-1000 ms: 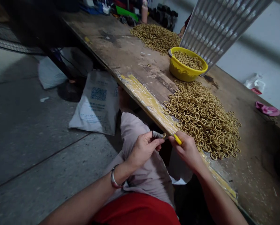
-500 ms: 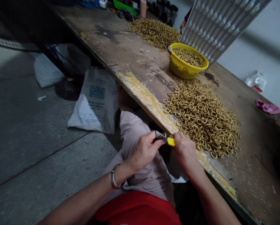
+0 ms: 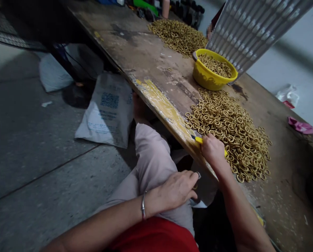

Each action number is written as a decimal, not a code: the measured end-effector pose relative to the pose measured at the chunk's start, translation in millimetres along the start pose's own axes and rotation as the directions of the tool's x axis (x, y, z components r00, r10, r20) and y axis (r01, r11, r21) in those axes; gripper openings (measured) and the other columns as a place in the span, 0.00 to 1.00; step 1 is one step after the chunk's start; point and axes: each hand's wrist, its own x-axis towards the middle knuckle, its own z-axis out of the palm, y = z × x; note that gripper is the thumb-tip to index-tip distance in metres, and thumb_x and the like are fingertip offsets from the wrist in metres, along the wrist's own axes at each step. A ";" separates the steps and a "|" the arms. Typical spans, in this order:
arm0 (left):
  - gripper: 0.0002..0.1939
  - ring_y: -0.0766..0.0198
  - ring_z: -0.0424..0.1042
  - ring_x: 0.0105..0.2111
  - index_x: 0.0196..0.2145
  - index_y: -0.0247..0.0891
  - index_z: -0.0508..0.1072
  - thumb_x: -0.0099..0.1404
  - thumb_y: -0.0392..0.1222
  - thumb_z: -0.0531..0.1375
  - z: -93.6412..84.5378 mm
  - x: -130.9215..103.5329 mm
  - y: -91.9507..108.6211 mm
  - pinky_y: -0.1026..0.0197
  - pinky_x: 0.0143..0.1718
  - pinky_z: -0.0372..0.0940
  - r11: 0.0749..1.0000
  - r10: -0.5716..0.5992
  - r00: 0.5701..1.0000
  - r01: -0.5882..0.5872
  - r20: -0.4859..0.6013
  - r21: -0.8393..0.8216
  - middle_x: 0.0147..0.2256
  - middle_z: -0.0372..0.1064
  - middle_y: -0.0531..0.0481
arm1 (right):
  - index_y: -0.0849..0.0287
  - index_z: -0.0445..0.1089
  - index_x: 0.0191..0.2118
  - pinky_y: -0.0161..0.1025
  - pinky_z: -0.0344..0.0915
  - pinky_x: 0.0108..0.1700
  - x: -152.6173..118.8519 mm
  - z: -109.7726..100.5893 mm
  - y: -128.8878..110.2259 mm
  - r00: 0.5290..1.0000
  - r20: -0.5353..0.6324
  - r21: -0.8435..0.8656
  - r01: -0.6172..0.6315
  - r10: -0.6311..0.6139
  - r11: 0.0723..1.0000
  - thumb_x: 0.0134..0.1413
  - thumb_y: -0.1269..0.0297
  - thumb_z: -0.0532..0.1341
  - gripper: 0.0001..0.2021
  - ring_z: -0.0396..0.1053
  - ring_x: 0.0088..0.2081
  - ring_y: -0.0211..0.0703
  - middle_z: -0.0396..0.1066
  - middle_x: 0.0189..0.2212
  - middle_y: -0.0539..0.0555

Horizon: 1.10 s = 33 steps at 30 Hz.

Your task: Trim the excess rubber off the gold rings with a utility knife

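Observation:
My right hand [image 3: 213, 149] is closed around a yellow utility knife [image 3: 199, 140] at the table's front edge. The dark blade end points left, over the yellow taped strip [image 3: 164, 103]. Beside that fist lies a large heap of brass-coloured rings [image 3: 235, 133]. Lower down, my left hand [image 3: 179, 187] is over my lap, palm down, with thumb and fingers apart. A wrap or band shows at one of its fingertips. Just under those fingers is a small ring-like shape, blurred; I cannot tell whether the hand touches it.
A yellow basin [image 3: 211, 82] full of rings stands behind the heap. Farther back lies another ring heap [image 3: 179, 36], near a leaning ribbed translucent panel [image 3: 253, 31] and part of another person's hand. A printed white sack [image 3: 104, 122] stands on the floor left of my knee.
My hands have come apart. The left has moved down over my lap and its pinch has opened. The right, still gripping the knife, has risen to the table edge beside the rings.

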 end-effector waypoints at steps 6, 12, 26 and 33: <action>0.08 0.59 0.77 0.38 0.45 0.37 0.69 0.69 0.38 0.61 -6.8 5.5 -17.5 0.57 0.40 0.72 0.940 -0.261 0.858 0.121 -0.443 -0.318 0.41 0.77 0.45 | 0.59 0.70 0.28 0.35 0.56 0.28 -14.7 -4.7 4.0 1.000 -0.011 0.770 0.025 -0.026 0.638 0.57 0.60 0.61 0.10 0.61 0.24 0.38 0.64 0.22 0.49; 0.03 0.61 0.75 0.33 0.40 0.36 0.73 0.67 0.35 0.63 -34.5 9.3 -25.3 0.61 0.36 0.69 0.943 -0.243 0.713 0.016 -0.658 -0.331 0.34 0.77 0.47 | 0.58 0.66 0.27 0.31 0.50 0.19 -40.9 -5.6 -20.8 0.949 0.237 0.908 -0.293 -0.209 -0.301 0.42 0.49 0.71 0.19 0.51 0.19 0.32 0.55 0.17 0.42; 0.09 0.65 0.69 0.28 0.30 0.36 0.71 0.64 0.44 0.62 -45.0 1.8 -19.5 0.62 0.33 0.66 0.598 -0.462 0.821 0.010 -0.334 -0.801 0.26 0.71 0.51 | 0.58 0.65 0.25 0.35 0.54 0.30 -66.9 3.7 -19.2 0.943 -0.326 0.792 0.315 -0.074 0.523 0.63 0.61 0.57 0.14 0.60 0.26 0.37 0.61 0.24 0.49; 0.11 0.63 0.69 0.30 0.35 0.35 0.71 0.66 0.47 0.61 -42.2 2.2 -16.0 0.61 0.34 0.66 0.581 -0.436 0.840 -0.012 -0.323 -0.814 0.29 0.70 0.50 | 0.58 0.72 0.33 0.35 0.54 0.32 -74.6 8.5 -23.0 0.940 -0.311 0.385 0.262 -0.143 0.885 0.60 0.71 0.58 0.06 0.67 0.30 0.40 0.71 0.32 0.53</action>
